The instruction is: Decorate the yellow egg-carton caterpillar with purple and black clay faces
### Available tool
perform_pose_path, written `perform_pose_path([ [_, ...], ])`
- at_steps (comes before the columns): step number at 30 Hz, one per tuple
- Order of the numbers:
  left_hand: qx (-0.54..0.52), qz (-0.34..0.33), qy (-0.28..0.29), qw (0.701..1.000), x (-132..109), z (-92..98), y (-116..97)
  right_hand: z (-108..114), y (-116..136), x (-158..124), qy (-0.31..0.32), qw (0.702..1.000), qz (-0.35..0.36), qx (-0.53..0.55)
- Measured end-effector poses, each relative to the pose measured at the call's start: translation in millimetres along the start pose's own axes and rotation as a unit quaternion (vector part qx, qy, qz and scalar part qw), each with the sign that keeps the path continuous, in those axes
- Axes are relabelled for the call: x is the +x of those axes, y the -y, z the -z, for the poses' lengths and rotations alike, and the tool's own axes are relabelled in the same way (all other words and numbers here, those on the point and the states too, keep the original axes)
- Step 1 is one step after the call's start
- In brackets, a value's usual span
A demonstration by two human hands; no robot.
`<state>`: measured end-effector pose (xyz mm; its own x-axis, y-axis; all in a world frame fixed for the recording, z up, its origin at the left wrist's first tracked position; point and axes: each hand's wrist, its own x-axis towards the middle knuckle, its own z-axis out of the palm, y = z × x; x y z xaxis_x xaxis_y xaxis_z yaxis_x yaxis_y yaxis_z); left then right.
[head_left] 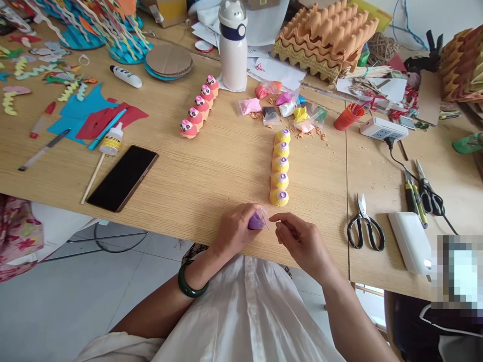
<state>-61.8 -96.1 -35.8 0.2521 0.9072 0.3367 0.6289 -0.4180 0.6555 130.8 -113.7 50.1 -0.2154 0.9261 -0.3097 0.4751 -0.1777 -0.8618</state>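
Note:
Near the table's front edge my left hand [237, 229] is wrapped round a small clear bag of purple clay [256, 221], its open end pointing right. Just right of the bag is my right hand [298, 239], its index finger and thumb curled close together; whether a bit of clay sits between them is too small to make out. Beyond my hands stands a strip of egg carton [279, 166] with yellow bumps, each topped with a purple ring. A second strip [198, 108], in red and pink with small faces, lies farther back to the left.
Several bags of coloured clay [302, 115] lie behind the yellow strip, near a white bottle [233, 55] and stacked egg trays [324, 37]. Scissors [364, 226] and a white case [409, 241] lie right. A phone [123, 178] and glue bottle [112, 140] lie left.

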Motion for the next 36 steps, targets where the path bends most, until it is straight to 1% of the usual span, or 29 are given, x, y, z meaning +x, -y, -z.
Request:
perform_pose_path([
  [2, 0.009, -0.014, -0.010, 1.000, 0, 0.0, 0, -1, -2, 2, 0.003, 1.000, -0.014, 0.011],
  [4, 0.021, -0.030, -0.019, 0.999, 0, 0.1, -1, -1, -4, 4, 0.020, 0.999, -0.039, 0.026],
  [6, 0.029, -0.040, -0.024, 0.999, 1, 0.3, -1, 0, -4, 5, 0.046, 0.996, -0.059, 0.047],
  [7, 0.028, -0.040, -0.023, 0.999, 1, 0.3, -1, 2, -3, 6, 0.063, 0.995, -0.058, 0.059],
  [10, 0.009, -0.029, -0.025, 0.999, 0, -0.1, -1, 3, 1, 6, 0.106, 0.991, -0.008, 0.081],
  [12, 0.003, -0.029, -0.035, 0.999, 0, -0.5, 1, 2, 3, 4, 0.114, 0.991, 0.035, 0.059],
  [14, 0.009, -0.036, -0.037, 0.999, -1, -0.8, 2, -1, 4, 4, 0.117, 0.991, 0.064, 0.026],
  [16, 0.007, -0.035, -0.039, 0.999, -1, -0.6, 3, -5, 4, 5, 0.107, 0.992, 0.066, 0.013],
  [19, -0.010, 0.000, -0.028, 1.000, -1, 0.4, 3, -6, 4, 7, 0.043, 0.998, 0.041, 0.025],
  [20, -0.015, 0.007, -0.026, 1.000, -1, 0.8, 3, -4, 5, 8, 0.031, 0.998, 0.033, 0.042],
  [21, -0.018, 0.010, -0.026, 0.999, -1, 1.1, 3, -3, 7, 8, 0.031, 0.997, 0.022, 0.066],
  [23, -0.022, 0.011, -0.031, 0.999, -1, 1.6, 3, 3, 11, 8, 0.058, 0.988, -0.003, 0.140],
  [25, -0.027, 0.013, -0.034, 0.999, 0, 1.6, 3, 8, 14, 7, 0.085, 0.969, -0.030, 0.228],
  [26, -0.030, 0.014, -0.035, 0.999, 0, 1.4, 3, 10, 15, 7, 0.090, 0.960, -0.034, 0.264],
  [28, -0.037, 0.014, -0.034, 0.999, 0, 0.9, 3, 12, 16, 7, 0.075, 0.951, -0.021, 0.300],
  [30, -0.044, 0.016, -0.031, 0.998, 0, 0.3, 3, 11, 16, 7, 0.037, 0.955, 0.006, 0.293],
  [32, -0.045, 0.021, -0.030, 0.998, 0, -0.1, 3, 7, 16, 7, 0.001, 0.961, 0.016, 0.277],
  [36, -0.038, 0.010, -0.041, 0.998, 0, 0.1, 2, 2, 19, 6, -0.023, 0.975, 0.012, 0.222],
])
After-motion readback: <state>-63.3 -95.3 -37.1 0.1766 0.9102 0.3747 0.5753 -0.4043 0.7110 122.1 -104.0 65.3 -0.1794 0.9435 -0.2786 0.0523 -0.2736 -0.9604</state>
